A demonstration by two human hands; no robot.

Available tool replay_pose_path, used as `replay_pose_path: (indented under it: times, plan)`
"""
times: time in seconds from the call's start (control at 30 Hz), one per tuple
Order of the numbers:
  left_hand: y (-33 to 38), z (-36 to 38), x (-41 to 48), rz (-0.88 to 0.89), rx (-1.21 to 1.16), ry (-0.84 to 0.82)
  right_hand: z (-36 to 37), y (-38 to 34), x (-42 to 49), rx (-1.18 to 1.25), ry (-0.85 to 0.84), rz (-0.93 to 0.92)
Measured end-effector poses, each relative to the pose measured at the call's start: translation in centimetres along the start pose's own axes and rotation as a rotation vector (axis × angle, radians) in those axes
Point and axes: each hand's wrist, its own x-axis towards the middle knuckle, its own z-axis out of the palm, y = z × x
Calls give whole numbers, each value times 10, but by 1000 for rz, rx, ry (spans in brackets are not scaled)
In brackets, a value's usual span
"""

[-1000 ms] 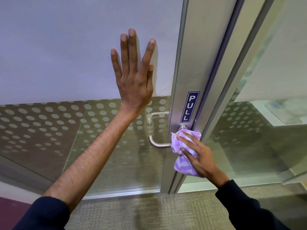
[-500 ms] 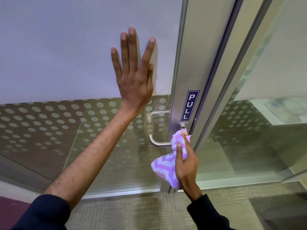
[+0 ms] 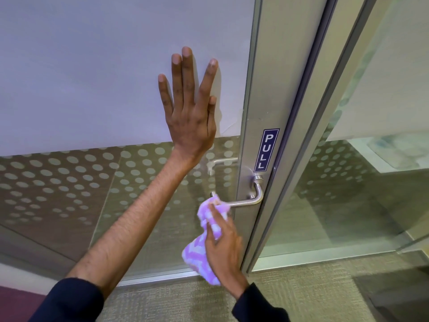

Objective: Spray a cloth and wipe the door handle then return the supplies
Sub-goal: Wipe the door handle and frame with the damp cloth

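A silver lever door handle [image 3: 249, 201] sticks out of the metal door frame, just under a blue PULL sticker [image 3: 265, 151]. My right hand [image 3: 224, 248] grips a purple and white patterned cloth [image 3: 204, 238] and presses its top part around the free left end of the lever. The cloth's lower part hangs down beside my palm. My left hand [image 3: 190, 110] lies flat on the frosted glass door panel [image 3: 92, 66], fingers spread, holding nothing. No spray bottle is in view.
The door's lower glass carries a dotted pattern [image 3: 58, 177]. A second glass panel [image 3: 348, 194] stands to the right of the frame. Grey-green carpet [image 3: 313, 293] covers the floor below, with a dark red strip [image 3: 14, 303] at the far left.
My right hand has slid the cloth leftwards from the handle's base by the frame to the lever's free end. The bend and base now show bare. My left hand has stayed flat on the glass.
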Motion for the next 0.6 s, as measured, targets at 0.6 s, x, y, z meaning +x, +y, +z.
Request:
replay_pose_path:
  times: [0.6]
  plan:
    - [-4, 3, -5, 41, 9, -34, -9, -5, -6, 81, -83, -25]
